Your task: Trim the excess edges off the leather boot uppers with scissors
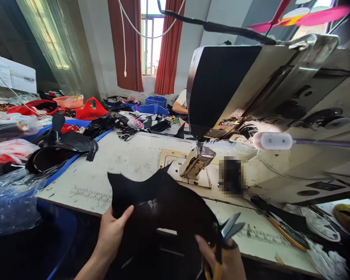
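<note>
At the pale desk (pixel 128 155), our left hand (pixel 112 231) clasps a curved-edged black sheet (pixel 175 200) before the cream-and-black sewing machine (pixel 221 85), our right hand (pixel 232 261) yellow-handled steel scissors (pixel 229 227); the sheet's outline seems cut, sewing not underway.

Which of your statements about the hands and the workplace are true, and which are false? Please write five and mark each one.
1. The left hand grips the black piece. True.
2. The right hand holds a hammer. False: it holds scissors.
3. The sewing machine has a black panel. True.
4. The tabletop is dark green. False: it is whitish, with ruler marks.
5. The curtains are blue. False: they are red.
</note>
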A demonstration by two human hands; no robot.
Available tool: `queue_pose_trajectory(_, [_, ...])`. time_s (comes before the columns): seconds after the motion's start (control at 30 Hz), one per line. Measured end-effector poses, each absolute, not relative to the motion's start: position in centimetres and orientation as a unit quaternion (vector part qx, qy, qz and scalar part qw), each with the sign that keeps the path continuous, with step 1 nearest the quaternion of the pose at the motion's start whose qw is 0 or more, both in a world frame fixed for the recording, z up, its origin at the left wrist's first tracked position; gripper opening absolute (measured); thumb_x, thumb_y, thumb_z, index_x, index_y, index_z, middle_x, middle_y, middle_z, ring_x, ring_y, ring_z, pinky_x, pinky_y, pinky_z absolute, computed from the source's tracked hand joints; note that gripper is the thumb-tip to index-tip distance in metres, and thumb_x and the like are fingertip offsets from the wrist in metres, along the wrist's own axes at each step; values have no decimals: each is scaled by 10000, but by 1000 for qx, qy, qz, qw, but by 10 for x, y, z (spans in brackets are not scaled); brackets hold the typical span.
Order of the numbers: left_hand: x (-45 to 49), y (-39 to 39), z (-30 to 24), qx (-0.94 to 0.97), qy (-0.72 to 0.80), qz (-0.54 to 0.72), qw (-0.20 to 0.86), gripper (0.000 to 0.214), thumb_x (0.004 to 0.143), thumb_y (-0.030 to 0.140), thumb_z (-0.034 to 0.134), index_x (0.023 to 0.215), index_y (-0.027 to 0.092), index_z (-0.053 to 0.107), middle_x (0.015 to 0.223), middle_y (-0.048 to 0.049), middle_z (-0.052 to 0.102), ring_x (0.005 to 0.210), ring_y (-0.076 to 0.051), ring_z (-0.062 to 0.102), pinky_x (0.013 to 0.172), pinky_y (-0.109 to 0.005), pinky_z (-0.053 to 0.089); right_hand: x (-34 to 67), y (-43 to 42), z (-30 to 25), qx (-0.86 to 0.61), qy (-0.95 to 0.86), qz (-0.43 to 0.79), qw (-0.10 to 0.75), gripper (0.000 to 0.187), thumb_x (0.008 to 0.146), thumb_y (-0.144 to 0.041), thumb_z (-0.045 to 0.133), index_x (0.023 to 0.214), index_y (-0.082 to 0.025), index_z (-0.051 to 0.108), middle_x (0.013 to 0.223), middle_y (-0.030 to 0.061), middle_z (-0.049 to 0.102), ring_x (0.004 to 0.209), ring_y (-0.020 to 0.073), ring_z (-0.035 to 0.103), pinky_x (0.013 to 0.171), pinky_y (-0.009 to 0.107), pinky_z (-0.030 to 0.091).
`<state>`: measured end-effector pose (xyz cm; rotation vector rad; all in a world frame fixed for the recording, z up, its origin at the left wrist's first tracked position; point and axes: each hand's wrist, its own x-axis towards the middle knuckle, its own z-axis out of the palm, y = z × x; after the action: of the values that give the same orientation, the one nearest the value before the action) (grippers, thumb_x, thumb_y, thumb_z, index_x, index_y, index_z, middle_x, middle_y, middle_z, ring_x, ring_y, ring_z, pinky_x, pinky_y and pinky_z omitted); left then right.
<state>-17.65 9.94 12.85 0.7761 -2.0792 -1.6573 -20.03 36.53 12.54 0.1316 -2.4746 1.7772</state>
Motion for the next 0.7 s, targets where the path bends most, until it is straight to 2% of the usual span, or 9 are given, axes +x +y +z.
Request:
queue_pose_trajectory(0.13, [-180,95,140,237,-774,-554,194,468,802,500,631,1090,132,648,1013,-132,726,959,-337,684,801,-459,567,-248,375,147,14,-806,589,51,321,698,-435,710,875,-199,583,759,74,640,675,234,609,608,325,494])
queue_pose_trajectory(0.2, [-184,86,139,235,-793,-519,216,538,780,449,677,1209,135,592,1151,-165,675,1082,-381,622,902,-545,506,-273,368,150,18,-805,591,38,337,651,-434,711,829,-201,543,710,33,601,654,203,570,597,305,470])
queue_pose_trajectory(0.27, [-184,78,131,222,-821,-445,282,597,770,349,715,1301,157,523,1297,-181,586,1222,-392,517,1022,-599,386,-292,358,146,21,-809,587,13,325,601,-414,688,778,-197,523,636,-4,552,598,175,525,565,290,444])
queue_pose_trajectory(0.33, [-175,74,117,94,-885,-313,332,508,826,220,663,1313,207,518,1334,-139,568,1267,-326,485,1075,-540,344,-304,351,136,11,-821,571,-10,294,570,-380,666,745,-185,532,606,-14,533,571,163,498,549,287,423])
queue_pose_trajectory(0.4, [-163,77,104,-104,-935,-150,304,433,887,153,568,1311,235,530,1311,-87,602,1230,-249,521,1043,-425,397,-308,349,127,-2,-833,552,-32,279,560,-372,646,730,-173,549,609,-6,543,567,163,491,548,292,416])
queue_pose_trajectory(0.47, [-152,84,95,-192,-952,-45,235,447,910,178,529,1355,219,498,1391,-83,547,1218,-242,521,980,-380,441,-309,352,120,-7,-843,535,-53,287,559,-390,633,725,-167,561,620,4,557,566,165,493,544,296,418])
queue_pose_trajectory(0.53, [-147,94,93,-152,-968,-2,198,493,908,262,540,1388,184,467,1501,-122,414,1189,-273,523,921,-394,469,-309,356,118,-5,-854,516,-62,293,560,-409,632,713,-170,559,619,5,559,565,167,496,539,295,417])
queue_pose_trajectory(0.6, [-150,103,96,-102,-979,15,176,581,888,348,567,1418,152,433,1543,-162,328,1078,-284,559,843,-410,495,-309,357,119,1,-870,490,-55,300,566,-433,643,698,-180,550,612,3,559,572,172,505,543,294,420])
queue_pose_trajectory(0.7, [-162,114,100,-76,-983,38,163,709,835,458,619,1400,64,449,1456,-228,439,949,-296,571,765,-430,499,-314,357,125,11,-895,445,-27,332,600,-486,656,712,-185,572,629,22,606,582,191,555,556,299,447])
